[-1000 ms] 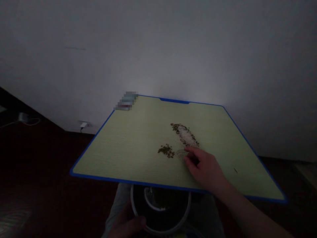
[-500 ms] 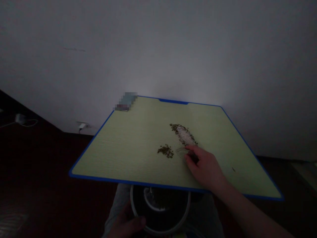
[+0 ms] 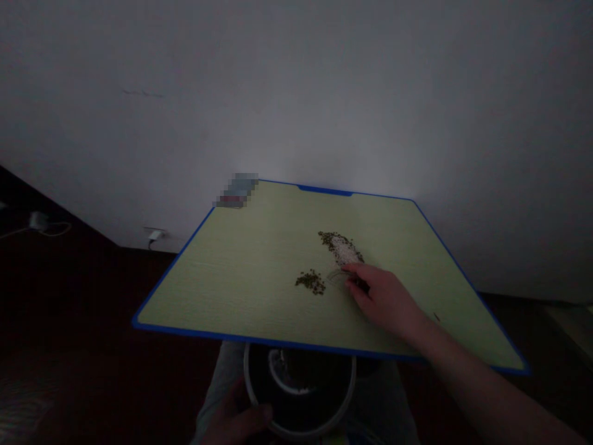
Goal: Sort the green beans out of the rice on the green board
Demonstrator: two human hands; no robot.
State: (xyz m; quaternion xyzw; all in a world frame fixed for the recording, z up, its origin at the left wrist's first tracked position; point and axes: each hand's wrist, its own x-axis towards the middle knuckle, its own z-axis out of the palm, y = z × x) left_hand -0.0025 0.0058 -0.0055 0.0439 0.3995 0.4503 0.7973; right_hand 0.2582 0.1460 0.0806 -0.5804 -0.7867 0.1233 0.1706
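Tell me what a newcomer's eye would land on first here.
Most likely the pale board with a blue edge, bright against the dim room, and the whitish pile bordered by dark grains right of its middle. Next comes the right hand just below that pile, with a smaller cluster of dark grains to its left. Below the near edge, the left hand grips a round, light-rimmed bowl.

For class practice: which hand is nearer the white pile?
Right: the right hand is at the near end of the white pile; the left hand, farther back, holds the bowl.
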